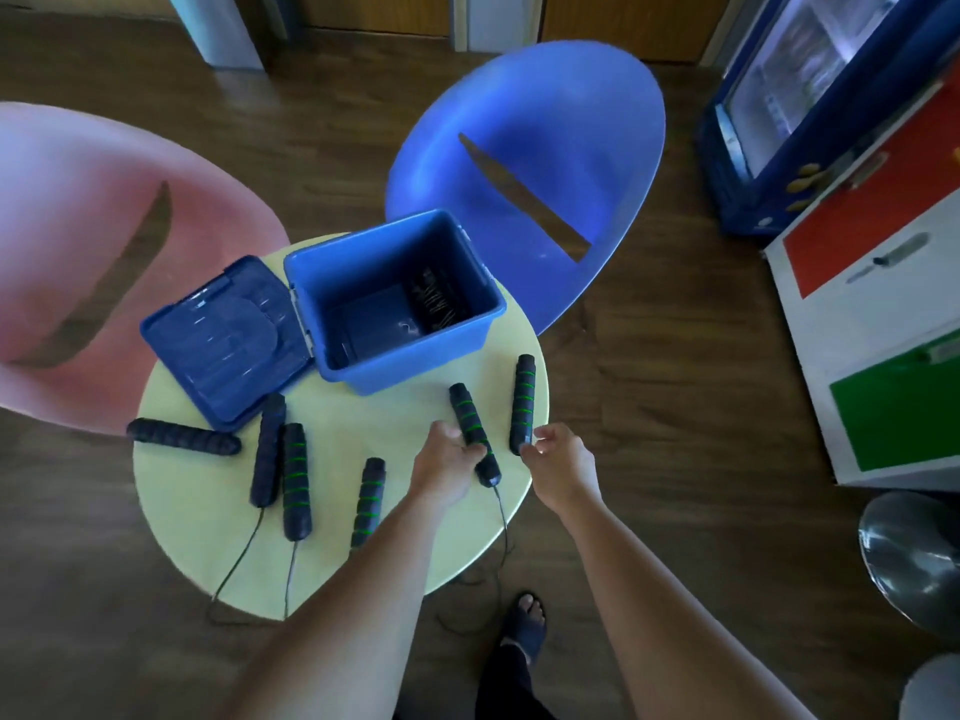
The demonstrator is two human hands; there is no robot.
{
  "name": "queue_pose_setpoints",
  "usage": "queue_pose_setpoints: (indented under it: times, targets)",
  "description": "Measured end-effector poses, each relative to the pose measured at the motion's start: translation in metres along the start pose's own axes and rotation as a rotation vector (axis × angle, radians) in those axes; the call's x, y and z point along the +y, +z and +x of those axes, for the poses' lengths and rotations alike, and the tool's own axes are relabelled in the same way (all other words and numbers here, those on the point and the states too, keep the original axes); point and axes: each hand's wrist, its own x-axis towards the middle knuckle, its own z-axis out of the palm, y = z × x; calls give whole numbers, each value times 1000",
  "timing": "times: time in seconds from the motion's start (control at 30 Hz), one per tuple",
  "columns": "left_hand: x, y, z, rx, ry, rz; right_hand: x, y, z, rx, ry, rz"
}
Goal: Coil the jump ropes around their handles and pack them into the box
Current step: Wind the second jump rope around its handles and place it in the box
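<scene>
Several black foam jump-rope handles lie on the round pale yellow table (208, 511). My left hand (441, 459) grips one green-ringed handle (470, 423), and its thin cord (504, 527) hangs off the table's near edge. My right hand (558, 459) pinches the near end of a second green-ringed handle (522, 402). Behind them stands the open blue box (363, 350), with a coiled rope (436, 298) lying inside. The box's lid (228, 345) is folded open to the left. More handles (296, 480) lie at the left and centre.
A pink chair (78, 262) stands at the table's left and a blue chair (545, 163) behind it. A cabinet with red and green panels (883, 330) is at the right. Cords trail onto the wooden floor near my foot (527, 621).
</scene>
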Motion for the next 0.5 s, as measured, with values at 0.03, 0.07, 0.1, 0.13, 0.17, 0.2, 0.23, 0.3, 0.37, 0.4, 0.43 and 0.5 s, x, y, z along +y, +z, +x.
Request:
queue_pose_setpoints:
  times: [0.03, 0.07, 0.1, 0.13, 0.17, 0.2, 0.23, 0.3, 0.37, 0.4, 0.43, 0.5]
  targets:
    - [2, 7, 1, 28, -15, -4, 3, 2, 10, -22, 2, -13]
    - [5, 12, 1, 62, -19, 0, 6, 4, 19, -40, 4, -25]
    - [7, 16, 2, 97, -20, 13, 8, 6, 27, -55, 13, -32]
    - [9, 19, 2, 132, -14, 29, 10, 8, 33, -67, 24, -33]
    - [10, 22, 4, 160, -4, 38, 11, 11, 39, -73, 37, -37]
    - [10, 24, 6, 175, 2, 38, 13, 13, 44, -75, 46, -44]
    - [10, 24, 7, 183, 2, 32, 14, 14, 47, -77, 53, -47]
    - [8, 23, 8, 177, -3, 5, 16, 15, 52, -86, 64, -38]
    - [8, 20, 8, 150, 4, -38, 16, 13, 55, -111, 82, -16]
    - [10, 17, 6, 133, 17, -57, 16, 12, 56, -127, 104, 11]
    - [12, 14, 4, 112, 30, -73, 16, 11, 55, -145, 139, 56]
    - [20, 6, -1, 63, 62, -99, 13, 8, 50, -195, 208, 186]
